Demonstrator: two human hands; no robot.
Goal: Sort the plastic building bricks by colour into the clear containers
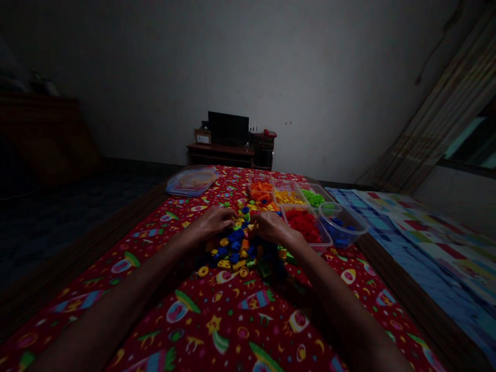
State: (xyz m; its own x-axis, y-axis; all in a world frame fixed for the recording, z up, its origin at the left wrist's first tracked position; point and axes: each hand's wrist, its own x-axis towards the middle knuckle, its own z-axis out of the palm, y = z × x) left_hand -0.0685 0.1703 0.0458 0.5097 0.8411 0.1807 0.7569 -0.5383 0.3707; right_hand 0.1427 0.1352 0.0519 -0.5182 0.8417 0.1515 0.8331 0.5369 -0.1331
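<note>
A heap of mixed toy building bricks (pixel 235 244), mostly blue and yellow, lies on the red patterned cloth (pixel 232 320). My left hand (pixel 214 221) reaches over the left side of the heap, its fingers bent toward the bricks; whether they hold one is hidden. On the right side, my right hand (pixel 268 226) has its fingers curled down into the pile, and the fingertips are out of sight. Close by on the right stand clear tubs of sorted pieces: red bricks (pixel 304 225), blue bricks (pixel 341 233), green pieces (pixel 312 198), yellow pieces (pixel 289 198) and orange pieces (pixel 261 190).
Stacked clear lids (pixel 191 182) lie at the cloth's far left. A bed with a checked cover (pixel 437 227) adjoins the right side. Against the back wall are a low desk (pixel 220 150) and a dark monitor (pixel 228 127). The room is dim.
</note>
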